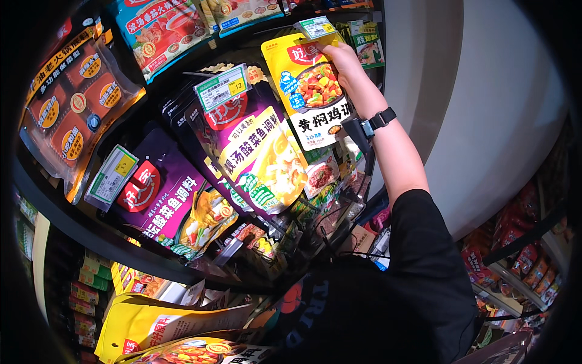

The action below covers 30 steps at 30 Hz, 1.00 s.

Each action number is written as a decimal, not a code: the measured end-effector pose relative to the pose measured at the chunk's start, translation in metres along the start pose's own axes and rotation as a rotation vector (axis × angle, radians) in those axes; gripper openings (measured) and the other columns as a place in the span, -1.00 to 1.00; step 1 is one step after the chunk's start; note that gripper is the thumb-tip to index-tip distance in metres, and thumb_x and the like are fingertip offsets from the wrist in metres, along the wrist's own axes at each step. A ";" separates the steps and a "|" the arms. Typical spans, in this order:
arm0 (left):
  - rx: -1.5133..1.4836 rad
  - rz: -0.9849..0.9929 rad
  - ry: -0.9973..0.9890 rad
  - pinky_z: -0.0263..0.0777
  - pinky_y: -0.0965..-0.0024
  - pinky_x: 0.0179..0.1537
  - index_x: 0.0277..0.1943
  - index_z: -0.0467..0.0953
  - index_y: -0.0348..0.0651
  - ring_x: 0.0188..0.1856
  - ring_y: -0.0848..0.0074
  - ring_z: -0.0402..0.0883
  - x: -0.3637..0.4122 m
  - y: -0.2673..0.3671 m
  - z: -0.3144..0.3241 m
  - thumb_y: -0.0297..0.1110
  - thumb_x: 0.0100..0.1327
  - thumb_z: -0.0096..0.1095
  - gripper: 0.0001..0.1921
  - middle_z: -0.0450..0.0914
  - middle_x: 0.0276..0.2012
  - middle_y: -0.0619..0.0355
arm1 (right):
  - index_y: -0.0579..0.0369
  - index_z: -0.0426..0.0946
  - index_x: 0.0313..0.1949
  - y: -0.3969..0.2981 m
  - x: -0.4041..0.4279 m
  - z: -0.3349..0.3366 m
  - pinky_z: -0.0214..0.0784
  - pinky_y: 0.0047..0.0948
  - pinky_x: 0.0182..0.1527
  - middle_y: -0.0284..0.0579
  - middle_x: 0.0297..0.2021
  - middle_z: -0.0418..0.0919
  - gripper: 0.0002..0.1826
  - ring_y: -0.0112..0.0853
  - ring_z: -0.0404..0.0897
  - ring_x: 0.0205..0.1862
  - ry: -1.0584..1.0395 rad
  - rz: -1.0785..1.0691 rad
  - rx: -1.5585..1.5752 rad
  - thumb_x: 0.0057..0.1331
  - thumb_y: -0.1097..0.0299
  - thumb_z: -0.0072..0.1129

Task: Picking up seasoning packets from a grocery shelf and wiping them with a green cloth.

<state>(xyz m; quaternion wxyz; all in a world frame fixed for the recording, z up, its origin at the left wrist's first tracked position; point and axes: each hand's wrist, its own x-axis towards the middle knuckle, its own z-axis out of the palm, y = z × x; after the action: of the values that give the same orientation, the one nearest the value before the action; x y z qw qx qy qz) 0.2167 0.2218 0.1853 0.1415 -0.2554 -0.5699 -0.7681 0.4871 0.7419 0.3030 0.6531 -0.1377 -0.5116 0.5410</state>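
My right hand [344,59] grips the upper right edge of a yellow seasoning pouch [313,86] with a picture of a chicken dish. A price tag [317,28] on a hook sits over the pouch's top; whether the pouch still hangs on that hook, I cannot tell. Left of it hang purple fish-seasoning pouches [254,150] behind another price tag [223,88]. More yellow pouches [182,323] stick out at the lower left, against my black shirt. My left hand is out of view, so what supports those pouches is hidden.
Another purple pouch [170,191] hangs lower left, and a clear-wrapped hotpot base pack [79,107] is at far left. Above are teal-edged soup packets [166,34]. A pale column [491,100] stands right of my arm. Stocked shelves [523,264] lie at the lower right.
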 end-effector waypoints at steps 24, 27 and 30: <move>-0.019 -0.001 0.020 0.48 0.40 -0.24 -0.15 0.27 -0.36 -0.30 0.47 0.55 -0.021 0.012 -0.004 -0.11 0.32 0.00 -0.62 0.48 -0.27 -0.03 | 0.33 0.49 -0.17 0.012 0.020 -0.002 0.38 -0.56 -0.28 -0.14 -0.30 0.59 -0.68 -0.50 0.56 -0.34 -0.064 -0.104 -0.066 0.18 0.33 0.19; -0.019 0.006 0.024 0.49 0.40 -0.24 -0.14 0.27 -0.36 -0.30 0.46 0.55 -0.022 0.013 -0.004 -0.11 0.32 0.00 -0.61 0.48 -0.26 -0.03 | 0.28 0.49 -0.16 0.018 0.027 -0.005 0.39 -0.57 -0.24 -0.15 -0.30 0.60 -0.66 -0.50 0.57 -0.32 -0.056 -0.117 -0.276 0.18 0.27 0.20; -0.017 0.011 0.027 0.49 0.40 -0.24 -0.14 0.27 -0.36 -0.30 0.46 0.55 -0.020 0.014 0.000 -0.10 0.32 0.00 -0.61 0.48 -0.26 -0.04 | 0.26 0.47 -0.17 0.032 0.034 0.004 0.41 -0.56 -0.29 -0.14 -0.34 0.60 -0.64 -0.49 0.56 -0.38 -0.013 -0.023 -0.307 0.18 0.22 0.22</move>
<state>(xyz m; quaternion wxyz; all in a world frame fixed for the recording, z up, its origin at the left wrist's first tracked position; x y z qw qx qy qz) 0.2405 0.2156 0.1852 0.1510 -0.2492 -0.5598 -0.7757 0.4625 0.7816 0.2990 0.6272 -0.2265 -0.5941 0.4499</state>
